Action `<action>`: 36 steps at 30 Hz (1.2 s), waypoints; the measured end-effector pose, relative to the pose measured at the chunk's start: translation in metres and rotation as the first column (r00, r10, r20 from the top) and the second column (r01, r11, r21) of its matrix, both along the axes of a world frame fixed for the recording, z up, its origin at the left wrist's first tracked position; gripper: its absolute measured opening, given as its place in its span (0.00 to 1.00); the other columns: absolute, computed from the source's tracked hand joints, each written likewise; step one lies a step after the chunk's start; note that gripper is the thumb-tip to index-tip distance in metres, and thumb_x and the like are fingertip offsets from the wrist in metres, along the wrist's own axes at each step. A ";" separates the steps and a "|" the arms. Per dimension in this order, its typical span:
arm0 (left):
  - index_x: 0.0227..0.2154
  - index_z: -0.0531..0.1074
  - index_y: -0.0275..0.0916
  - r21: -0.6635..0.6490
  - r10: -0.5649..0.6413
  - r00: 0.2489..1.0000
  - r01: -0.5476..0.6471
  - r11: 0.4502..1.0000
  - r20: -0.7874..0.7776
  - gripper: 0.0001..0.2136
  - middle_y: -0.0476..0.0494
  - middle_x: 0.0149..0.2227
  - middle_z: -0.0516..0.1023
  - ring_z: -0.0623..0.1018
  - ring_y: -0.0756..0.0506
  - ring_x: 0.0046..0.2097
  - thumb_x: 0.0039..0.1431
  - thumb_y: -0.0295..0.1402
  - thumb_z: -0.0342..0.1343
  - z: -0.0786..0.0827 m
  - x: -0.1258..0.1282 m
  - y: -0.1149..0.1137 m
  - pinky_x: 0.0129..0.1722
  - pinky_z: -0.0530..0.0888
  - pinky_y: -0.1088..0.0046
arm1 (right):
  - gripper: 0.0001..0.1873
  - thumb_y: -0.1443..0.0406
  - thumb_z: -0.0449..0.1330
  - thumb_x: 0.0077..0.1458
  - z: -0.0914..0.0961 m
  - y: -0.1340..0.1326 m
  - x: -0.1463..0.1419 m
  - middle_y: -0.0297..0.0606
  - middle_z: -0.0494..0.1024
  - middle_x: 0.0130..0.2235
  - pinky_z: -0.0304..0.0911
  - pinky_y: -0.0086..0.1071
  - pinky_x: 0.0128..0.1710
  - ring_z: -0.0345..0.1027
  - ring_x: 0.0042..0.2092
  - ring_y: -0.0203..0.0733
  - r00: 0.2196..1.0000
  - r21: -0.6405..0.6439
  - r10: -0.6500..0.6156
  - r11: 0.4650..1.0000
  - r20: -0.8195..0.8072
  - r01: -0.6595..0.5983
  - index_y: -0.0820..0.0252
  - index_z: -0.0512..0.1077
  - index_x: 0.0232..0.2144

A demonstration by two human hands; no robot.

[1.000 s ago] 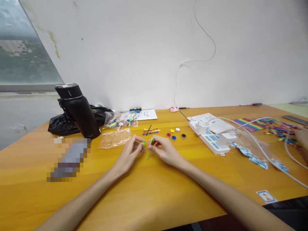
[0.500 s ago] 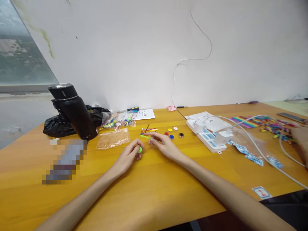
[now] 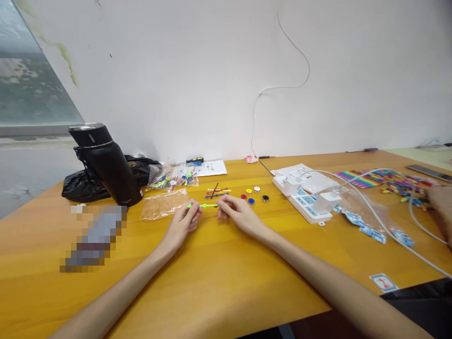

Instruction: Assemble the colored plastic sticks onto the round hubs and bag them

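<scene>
My left hand (image 3: 181, 222) is closed on a small bright-green disc (image 3: 190, 205), seen nearly edge-on between thumb and fingers. From the pinched fingertips of my right hand (image 3: 237, 212) a thin green plastic stick (image 3: 208, 205) reaches across to the disc. Whether the two green parts are joined, I cannot tell. Just beyond my hands lie several thin coloured sticks (image 3: 217, 192), with a dark one across them. Farther right are small round discs: red (image 3: 243, 197), blue (image 3: 251, 201), yellow (image 3: 249, 191), white (image 3: 256, 189) and black (image 3: 265, 198).
A flat clear bag (image 3: 164, 205) and a black bottle (image 3: 109, 165) are on the left. A white power strip (image 3: 310, 207) with plugged chargers and cables stands right. Beyond it lie colourful pieces (image 3: 406, 188) and another person's hand (image 3: 439, 202) at the edge.
My left hand has moved slightly left and up, turning the green disc from face-on to nearly edge-on. The green stick in my right hand has swung lower and now lines up with it.
</scene>
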State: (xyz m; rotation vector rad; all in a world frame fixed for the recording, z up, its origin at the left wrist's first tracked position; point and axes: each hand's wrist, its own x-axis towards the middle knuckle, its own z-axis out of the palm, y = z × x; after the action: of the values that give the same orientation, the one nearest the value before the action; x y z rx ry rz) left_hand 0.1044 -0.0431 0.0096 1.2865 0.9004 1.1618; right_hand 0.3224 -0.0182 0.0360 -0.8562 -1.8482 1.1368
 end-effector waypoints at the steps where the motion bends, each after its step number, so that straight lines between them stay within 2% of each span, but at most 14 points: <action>1: 0.34 0.67 0.38 0.005 0.035 0.999 -0.035 0.999 0.010 0.20 0.58 0.24 0.54 0.52 0.57 0.21 0.66 0.52 0.55 0.000 -0.002 0.002 0.20 0.49 0.80 | 0.17 0.53 0.53 0.69 0.000 0.002 0.001 0.36 0.79 0.30 0.62 0.31 0.35 0.68 0.31 0.38 0.999 0.002 -0.033 0.999 -0.002 0.033 0.60 0.72 0.37; 3: 0.34 0.68 0.38 0.014 0.079 0.997 -0.079 0.997 0.023 0.20 0.58 0.24 0.55 0.53 0.57 0.21 0.64 0.53 0.56 0.000 -0.004 0.006 0.20 0.50 0.80 | 0.18 0.53 0.52 0.69 -0.001 0.006 0.003 0.35 0.78 0.29 0.60 0.30 0.34 0.66 0.30 0.37 0.998 -0.001 -0.068 0.998 -0.012 0.068 0.60 0.73 0.38; 7: 0.33 0.69 0.37 0.013 0.083 0.996 -0.083 0.996 0.012 0.21 0.57 0.24 0.56 0.54 0.57 0.21 0.64 0.53 0.56 0.002 -0.003 0.006 0.20 0.51 0.80 | 0.17 0.52 0.55 0.67 -0.002 0.007 0.004 0.34 0.77 0.28 0.59 0.29 0.33 0.65 0.29 0.36 0.998 -0.040 -0.030 0.999 -0.053 0.028 0.60 0.72 0.37; 15: 0.34 0.69 0.37 0.008 0.080 0.997 -0.080 0.997 0.005 0.21 0.57 0.25 0.57 0.56 0.56 0.21 0.63 0.53 0.57 0.005 0.003 0.000 0.20 0.52 0.80 | 0.17 0.53 0.59 0.64 0.003 -0.001 0.001 0.32 0.73 0.27 0.59 0.29 0.31 0.64 0.28 0.34 0.990 -0.151 0.136 0.978 -0.043 -0.141 0.60 0.70 0.32; 18: 0.34 0.67 0.38 0.010 0.029 0.999 -0.029 1.000 -0.033 0.19 0.57 0.25 0.58 0.56 0.55 0.22 0.64 0.51 0.57 0.003 0.004 -0.001 0.20 0.53 0.79 | 0.17 0.53 0.58 0.65 0.002 -0.005 0.001 0.32 0.73 0.27 0.57 0.28 0.30 0.64 0.28 0.34 0.980 -0.179 0.200 0.964 0.006 -0.195 0.60 0.69 0.33; 22: 0.35 0.67 0.40 0.075 -0.073 0.983 0.086 0.993 -0.170 0.15 0.55 0.28 0.62 0.58 0.54 0.24 0.66 0.48 0.56 0.004 0.006 -0.006 0.22 0.56 0.78 | 0.17 0.52 0.58 0.65 -0.004 -0.010 -0.002 0.31 0.73 0.26 0.59 0.28 0.32 0.66 0.29 0.35 0.971 -0.150 0.225 0.966 0.086 -0.211 0.60 0.69 0.34; 26: 0.38 0.70 0.39 0.149 -0.032 0.945 0.085 0.985 -0.325 0.14 0.51 0.31 0.67 0.64 0.51 0.28 0.67 0.46 0.55 0.007 0.006 -0.010 0.27 0.61 0.76 | 0.16 0.52 0.57 0.66 -0.009 -0.014 -0.006 0.31 0.73 0.26 0.59 0.28 0.32 0.65 0.28 0.35 0.954 -0.058 0.246 0.969 0.172 -0.239 0.59 0.70 0.36; 29: 0.37 0.70 0.39 0.150 -0.024 0.944 0.078 0.986 -0.330 0.15 0.53 0.27 0.66 0.63 0.51 0.27 0.67 0.47 0.54 0.005 0.005 -0.008 0.27 0.60 0.75 | 0.16 0.52 0.56 0.66 -0.010 -0.017 -0.008 0.30 0.73 0.26 0.59 0.28 0.32 0.64 0.28 0.35 0.948 0.000 0.238 0.970 0.211 -0.243 0.59 0.71 0.34; 32: 0.35 0.69 0.39 0.119 -0.030 0.959 0.066 0.991 -0.281 0.17 0.55 0.23 0.60 0.60 0.51 0.25 0.68 0.49 0.52 0.001 0.003 -0.004 0.26 0.57 0.74 | 0.18 0.51 0.56 0.66 -0.010 -0.017 -0.009 0.30 0.73 0.26 0.59 0.28 0.32 0.65 0.28 0.35 0.950 -0.018 0.231 0.972 0.210 -0.233 0.58 0.71 0.34; 36: 0.37 0.69 0.39 0.135 -0.040 0.946 0.087 0.987 -0.321 0.15 0.54 0.26 0.63 0.63 0.50 0.28 0.68 0.48 0.53 0.001 0.001 -0.004 0.29 0.59 0.74 | 0.19 0.50 0.56 0.66 -0.009 -0.014 -0.008 0.31 0.73 0.26 0.59 0.28 0.32 0.65 0.29 0.35 0.958 -0.047 0.195 0.981 0.208 -0.190 0.59 0.71 0.34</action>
State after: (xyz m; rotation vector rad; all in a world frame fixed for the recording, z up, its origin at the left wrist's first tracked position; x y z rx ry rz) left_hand 0.1051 -0.0468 0.0106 1.6445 1.0111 1.0002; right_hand 0.3139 -0.0327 0.0268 -0.8542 -2.1346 1.2304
